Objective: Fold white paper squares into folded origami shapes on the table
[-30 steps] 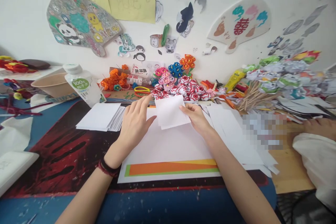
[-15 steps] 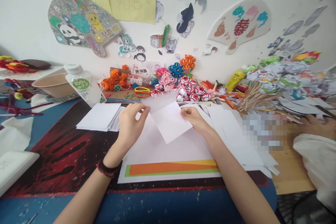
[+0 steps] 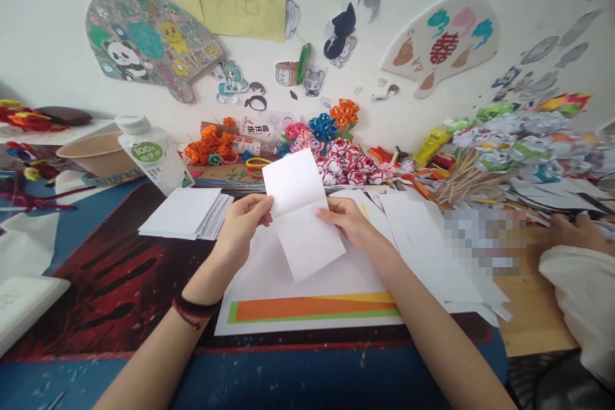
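Blue desk (image 3: 288,381) | left fingers (image 3: 259,206), right fingers (image 3: 331,213) pinch white paper (image 3: 302,205): one crease made, lying open, no second visible | paper stack (image 3: 175,213) left of fingers, unheld

Held paper (image 3: 307,238) — between left hand (image 3: 244,225) and right hand (image 3: 354,221), above a flat-lying sheet (image 3: 353,277); paper stack (image 3: 173,213) leftward, bottle (image 3: 152,157) behind that stack; loose sheets (image 3: 427,246) — right.

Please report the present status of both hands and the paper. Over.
Left hand, right hand: pinching opposite edges. White paper: open, creased across the middle. Nothing visibly in the way.
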